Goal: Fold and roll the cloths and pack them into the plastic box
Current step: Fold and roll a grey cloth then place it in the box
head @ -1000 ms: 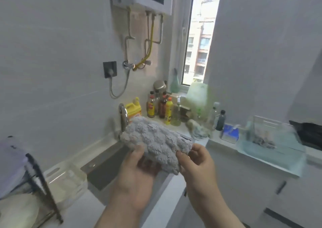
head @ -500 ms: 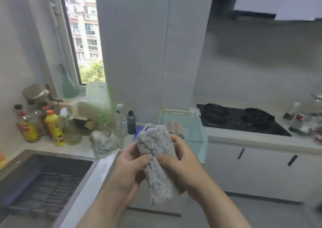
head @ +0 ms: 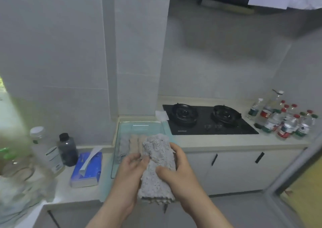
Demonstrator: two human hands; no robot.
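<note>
A grey fluffy cloth (head: 156,166), folded into a long strip, hangs upright between both hands over the counter's front edge. My left hand (head: 129,173) grips its left side and my right hand (head: 177,168) grips its right side, thumb across the front. Just behind stands the clear plastic box (head: 139,125) on the counter. Inside it lie rolled cloths side by side: a grey one (head: 123,146) and two beige ones (head: 137,141), partly hidden by the held cloth.
A blue tissue box (head: 87,168) and a dark bottle (head: 68,150) stand left of the plastic box, with clear bottles and jars further left. A black gas hob (head: 207,119) sits to the right, several water bottles (head: 284,121) beyond it. White cabinets run below.
The view has swung right from the sink to the hob and plastic box. The cloth went from lying across my hands to hanging upright, now close over the box.
</note>
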